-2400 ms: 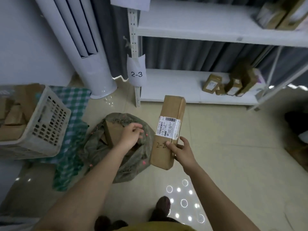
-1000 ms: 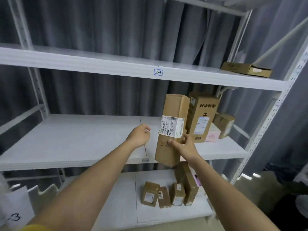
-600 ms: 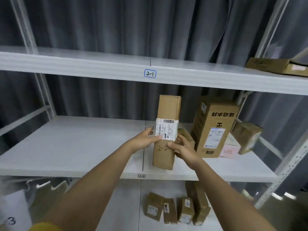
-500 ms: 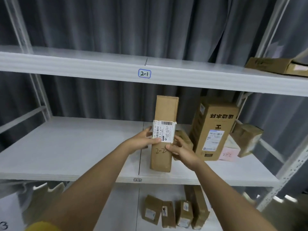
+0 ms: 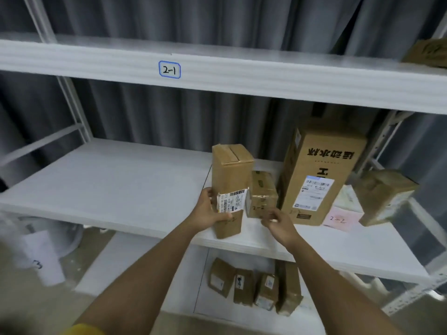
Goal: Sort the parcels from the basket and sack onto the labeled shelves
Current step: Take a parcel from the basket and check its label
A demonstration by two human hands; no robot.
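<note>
So the tall parcel (image 5: pixel 228 189) is standing upright on the middle shelf (image 5: pixel 121 184), near the front edge, and the left hand (image 5: pixel 208 211) has it by the lower half: thumb across the front just under the white shipping sticker (image 5: pixel 231 201), the other fingers wrapped round the parcel's left side, so that's a proper grip. A handwritten "2-2" sits right below that thumb. The right hand (image 5: pixel 278 222) is off the parcel, just to its right, with a visible gap between them. Its fingers (image 5: pixel 268 220) are loosely curled and a bit blurry, holding nothing as far as I can see, and their tips sit just in front of a small box (image 5: pixel 262 194) marked 2-2; can't tell if they actually touch it. That small box is squeezed right against the tall parcel's right side. Further right of the right hand stands a big upright carton (image 5: pixel 319 172) with upside-down print, then a pink note (image 5: pixel 338 220) reading 2-2 lying flat, then a tilted brown box (image 5: pixel 384 197). Above both hands the upper shelf (image 5: pixel 266 76) carries a 2-1 tag (image 5: pixel 169 70). Below the wrists, on the bottom shelf (image 5: pixel 169 274), there's a row of four small parcels (image 5: pixel 254 286).
</note>
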